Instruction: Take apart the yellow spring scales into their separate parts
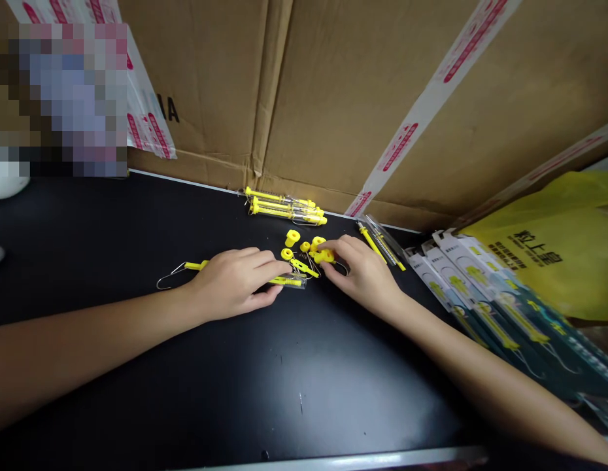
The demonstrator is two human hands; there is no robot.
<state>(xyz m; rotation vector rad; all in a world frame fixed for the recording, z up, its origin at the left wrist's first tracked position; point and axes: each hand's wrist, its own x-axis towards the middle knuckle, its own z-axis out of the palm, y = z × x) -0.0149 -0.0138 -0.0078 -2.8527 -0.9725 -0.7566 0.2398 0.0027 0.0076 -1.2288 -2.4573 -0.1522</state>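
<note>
My left hand (240, 281) is closed around a clear tube with a yellow rod (289, 281) inside; a wire hook (169, 276) sticks out on its left side. My right hand (360, 268) has thumb and index finger closed on a yellow plastic part (324, 256) at the right of a small pile. In that pile lie yellow caps (292, 238), a yellow ring (287, 254), a flat yellow piece (304, 267) and wire hooks. Behind it, several assembled yellow and clear spring scales (287, 208) lie side by side on the black table (284, 392).
Clear tubes and yellow rods (380, 242) lie behind my right hand. Printed packages (485, 281) and a yellow bag (544, 242) are at the right. Large cardboard (343, 98) stands along the back edge. White objects (7, 175) sit at the far left.
</note>
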